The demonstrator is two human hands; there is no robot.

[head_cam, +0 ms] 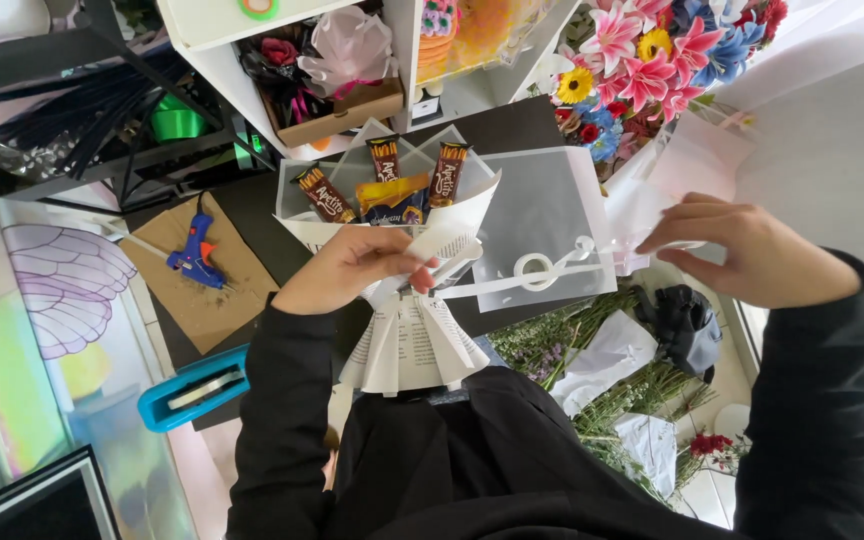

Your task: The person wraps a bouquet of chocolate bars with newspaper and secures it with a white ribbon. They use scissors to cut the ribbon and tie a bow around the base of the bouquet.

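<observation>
Cluttered craft spot. Blue glue gun (195,257) lies on a cardboard sheet (214,290) at left, w/ a teal tape dispenser (192,390) nearer the person. Far side: white shelf unit (214,60) holding a box of ribbon bows (337,75); bright paper flowers (652,60) far right. Loose green stems (592,350) and white wrap scraps lie near right, beside a dark bundle (687,325).

Snack bouquet (392,230) sits centre, wrapped in white and printed paper, choc bars poking out the far end, paper skirt flaring toward the person's lap. Left hand (352,268) is clamped round the bouquet's neck, fingers pinching the paper together. White ribbon (542,272) runs from that neck rightward, looped once mid-span, over a frosted wrap sheet (542,215). Right hand (752,250) pinches the ribbon's far end, fingertips closed on it, well apart from the bouquet.

Ribbon span betw. hands is unobstructed; flowers and a big white sheet (832,140) crowd the right hand's far side. Shelf edge sits just beyond the bouquet top.
</observation>
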